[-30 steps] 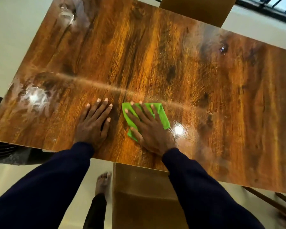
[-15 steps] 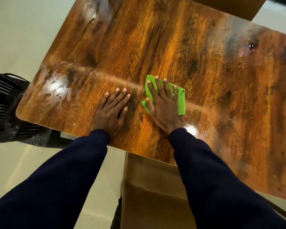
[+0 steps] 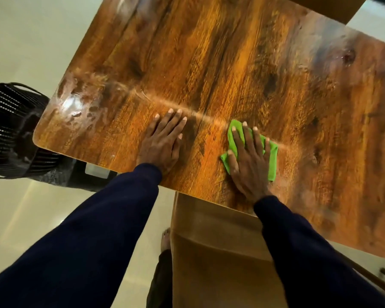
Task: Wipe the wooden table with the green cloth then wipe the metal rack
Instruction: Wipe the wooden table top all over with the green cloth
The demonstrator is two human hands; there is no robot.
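Nearest, low in view: two dark blue sleeves, a bare foot on the pale floor, and a brown chair tucked under the near edge of the worktop.

Just past that near edge, the left grip: lies palm down on bare wood, fingers straight and close together, holding nothing. To its right and apart from it, the right grip: presses flat on the green cloth, fingers straight and slightly spread, not curled round it. The cloth: bunched under the palm, showing at the fingertips, by the thumb and along the right side; sits close to the near edge, well away from the corners.

Further in: a pale streak across the wood just beyond both sets of fingertips, and a glossy glare patch toward the near left corner. Off that corner, down on the floor, a black slatted thing, kind not clear. At the far edge, part of another brown chair.
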